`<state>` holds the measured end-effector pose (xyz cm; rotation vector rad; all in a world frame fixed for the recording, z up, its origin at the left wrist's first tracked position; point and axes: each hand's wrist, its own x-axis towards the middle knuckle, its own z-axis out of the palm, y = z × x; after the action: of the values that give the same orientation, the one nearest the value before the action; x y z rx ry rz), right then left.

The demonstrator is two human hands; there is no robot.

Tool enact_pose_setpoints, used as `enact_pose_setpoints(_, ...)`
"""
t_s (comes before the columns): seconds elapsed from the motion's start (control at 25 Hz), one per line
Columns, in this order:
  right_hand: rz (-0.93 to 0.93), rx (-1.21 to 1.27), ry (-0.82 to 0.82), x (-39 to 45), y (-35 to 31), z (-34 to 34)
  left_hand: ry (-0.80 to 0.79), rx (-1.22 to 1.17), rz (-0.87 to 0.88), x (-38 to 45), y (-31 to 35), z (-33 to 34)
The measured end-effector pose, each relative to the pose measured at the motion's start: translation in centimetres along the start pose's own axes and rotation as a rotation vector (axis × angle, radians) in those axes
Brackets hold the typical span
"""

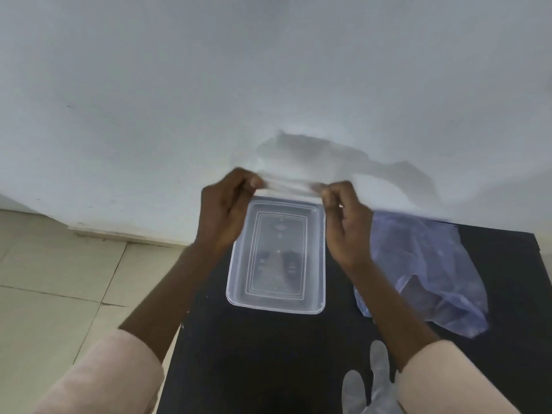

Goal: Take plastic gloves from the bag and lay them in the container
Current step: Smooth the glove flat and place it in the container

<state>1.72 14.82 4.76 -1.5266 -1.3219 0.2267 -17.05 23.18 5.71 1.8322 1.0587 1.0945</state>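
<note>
A thin clear plastic glove [288,184] is stretched between my two hands above the far end of the container. My left hand [222,207] pinches its left edge and my right hand [346,222] pinches its right edge. Below them a clear rectangular plastic container [239,264] lies on the black table, with nothing visible inside. A crumpled bluish translucent bag [430,270] rests on the table to the right of the container. Another clear glove [370,383] lies flat near the table's front edge, beside my right sleeve.
The black table [268,354] stands against a white wall [268,85]. Its left edge runs beside beige floor tiles [59,279]. The glove's shadow falls on the wall behind my hands.
</note>
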Motion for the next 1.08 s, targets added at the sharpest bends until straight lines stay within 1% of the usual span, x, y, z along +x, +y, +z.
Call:
enact_pose_setpoints(0.08, 0.069, -0.062, -0.161, -3.1, 3.0, 0.9, -0.150, 0.177, -0.019, -2.5, -3.8, 0.5)
enact_pose_setpoints(0.2, 0.094, -0.250, -0.371, -5.9, 6.4, 1.7, -0.356, 0.441, 0.066, -4.8, -8.0, 1.1)
enact_pose_setpoints(0.28, 0.061, -0.350, -0.470, -6.9, 7.5, 1.9, -0.434, 0.605, 0.115, -5.8, -9.5, 1.3)
enact_pose_setpoints(0.36, 0.041, -0.452, -0.540, -7.5, 8.0, 2.0, -0.457, 0.700, 0.153, -6.4, -10.3, 1.4)
enact_pose_setpoints(0.48, 0.031, -0.572, -0.588, -7.8, 8.4, 2.0, -0.447, 0.689, 0.172, -6.5, -10.8, 1.5)
enact_pose_setpoints(0.64, 0.015, -0.624, -0.637, -7.7, 7.8, 1.9, -0.467, 0.660, 0.164, -6.5, -11.1, 1.6)
enact_pose_setpoints(0.76, -0.006, -0.658, -0.693, -7.9, 7.7, 1.7, -0.557, 0.654, 0.128, -6.5, -11.6, 1.4)
enact_pose_setpoints(0.84, -0.021, -0.670, -0.755, -8.0, 7.8, 1.5, -0.630, 0.680, 0.145, -6.3, -11.7, 1.2)
enact_pose_setpoints(1.0, -0.019, -0.716, -0.972, -7.3, 6.9, 0.9, -0.787, 0.724, 0.134, -5.5, -10.9, 0.7)
enact_pose_setpoints(1.08, -0.025, -0.738, -1.039, -6.9, 6.4, 0.6, -0.859, 0.784, 0.114, -5.1, -10.4, 0.5)
